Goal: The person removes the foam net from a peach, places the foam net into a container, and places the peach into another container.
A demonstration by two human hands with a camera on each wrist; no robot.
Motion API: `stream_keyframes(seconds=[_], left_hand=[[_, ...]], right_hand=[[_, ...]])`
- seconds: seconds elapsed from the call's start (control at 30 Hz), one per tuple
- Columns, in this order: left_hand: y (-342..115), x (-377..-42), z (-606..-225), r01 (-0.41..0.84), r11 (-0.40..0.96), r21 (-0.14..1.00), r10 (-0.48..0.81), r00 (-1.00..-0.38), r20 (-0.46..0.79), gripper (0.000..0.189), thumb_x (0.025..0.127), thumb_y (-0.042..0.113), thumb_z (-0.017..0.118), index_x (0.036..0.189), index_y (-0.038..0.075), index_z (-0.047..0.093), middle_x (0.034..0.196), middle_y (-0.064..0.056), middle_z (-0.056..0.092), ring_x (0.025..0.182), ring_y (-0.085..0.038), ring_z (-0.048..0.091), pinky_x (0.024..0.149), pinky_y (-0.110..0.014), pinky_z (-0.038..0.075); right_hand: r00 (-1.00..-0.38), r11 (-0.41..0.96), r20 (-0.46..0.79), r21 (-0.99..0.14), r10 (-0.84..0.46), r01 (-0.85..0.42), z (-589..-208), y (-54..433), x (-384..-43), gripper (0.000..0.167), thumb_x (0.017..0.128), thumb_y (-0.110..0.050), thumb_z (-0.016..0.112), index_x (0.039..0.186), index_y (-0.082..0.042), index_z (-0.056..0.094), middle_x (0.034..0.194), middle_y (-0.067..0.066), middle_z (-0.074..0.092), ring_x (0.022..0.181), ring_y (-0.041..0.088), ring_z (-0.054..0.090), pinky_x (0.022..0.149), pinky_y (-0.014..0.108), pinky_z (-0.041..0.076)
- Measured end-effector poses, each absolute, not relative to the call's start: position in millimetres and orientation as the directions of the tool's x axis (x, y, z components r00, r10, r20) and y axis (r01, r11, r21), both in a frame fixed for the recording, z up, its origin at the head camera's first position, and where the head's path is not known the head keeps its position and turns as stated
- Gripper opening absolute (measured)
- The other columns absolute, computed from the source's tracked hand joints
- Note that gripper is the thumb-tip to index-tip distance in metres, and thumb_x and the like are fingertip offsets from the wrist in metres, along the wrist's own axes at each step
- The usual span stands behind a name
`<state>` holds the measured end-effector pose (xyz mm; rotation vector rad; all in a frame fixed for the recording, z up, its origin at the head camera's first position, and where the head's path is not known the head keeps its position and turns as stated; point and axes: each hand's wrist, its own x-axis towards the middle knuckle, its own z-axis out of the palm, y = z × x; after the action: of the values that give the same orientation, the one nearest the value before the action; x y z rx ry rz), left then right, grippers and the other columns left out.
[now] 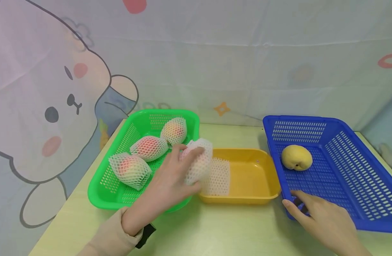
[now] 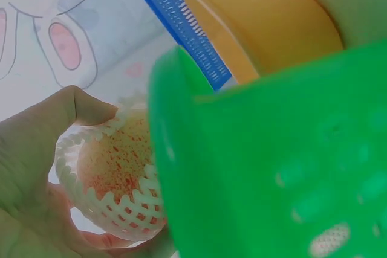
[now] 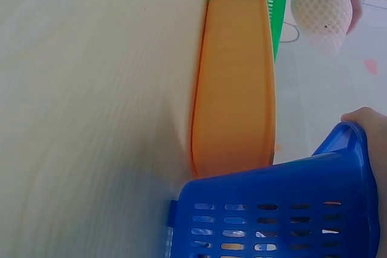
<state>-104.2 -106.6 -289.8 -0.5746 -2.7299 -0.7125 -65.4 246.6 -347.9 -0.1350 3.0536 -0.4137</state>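
Note:
My left hand (image 1: 175, 174) grips a red-speckled, yellowish peach (image 2: 115, 158) in a white foam net (image 1: 200, 163), above the green basket's right rim. In the left wrist view, part of the peach shows bare at the net's opening, with thumb and fingers around it. The green basket (image 1: 96, 192) holds several netted fruits, among them a netted peach (image 1: 149, 147). Over at the blue basket (image 1: 369, 225), my right hand (image 1: 327, 217) rests on the near left corner of the rim. A bare yellow fruit (image 1: 296, 157) lies inside that basket.
Between the baskets stands a shallow yellow tray (image 1: 253, 177). An unfilled white foam net (image 1: 220, 177) lies at its left end. All three containers sit on a pale wooden table (image 1: 228, 227), with a printed cloth (image 1: 231, 64) hanging behind.

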Motion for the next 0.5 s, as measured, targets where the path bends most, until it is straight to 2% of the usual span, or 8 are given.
stream_keyframes(seconds=[0.17,0.5], left_hand=[[-101.2,-103.0,-291.3,0.439,0.78,0.446,0.315,-0.891,0.327,0.072,0.069,0.026,0.075,0.134,0.033,0.046,0.131,-0.011,0.043,0.101,-0.028,0.053,0.069,-0.036,0.048],[-93.6,-101.7,-298.2,0.447,0.747,0.491,0.323,-0.891,0.32,0.072,0.068,0.027,0.075,0.133,0.035,0.046,0.128,-0.006,0.044,0.104,-0.023,0.052,0.073,-0.033,0.05]], right_hand=[[-0.995,0.959,-0.043,-0.271,-0.093,-0.078,-348.4,247.4,-65.8,0.06,0.092,-0.062,0.046,0.124,-0.015,0.062,0.095,-0.003,0.071,0.081,0.017,0.066,0.053,0.033,0.045],[-0.995,0.964,-0.045,-0.257,-0.087,-0.072,-349.7,248.4,-66.9,0.062,0.092,-0.063,0.045,0.126,-0.014,0.061,0.095,-0.003,0.071,0.083,0.019,0.066,0.054,0.035,0.046]])
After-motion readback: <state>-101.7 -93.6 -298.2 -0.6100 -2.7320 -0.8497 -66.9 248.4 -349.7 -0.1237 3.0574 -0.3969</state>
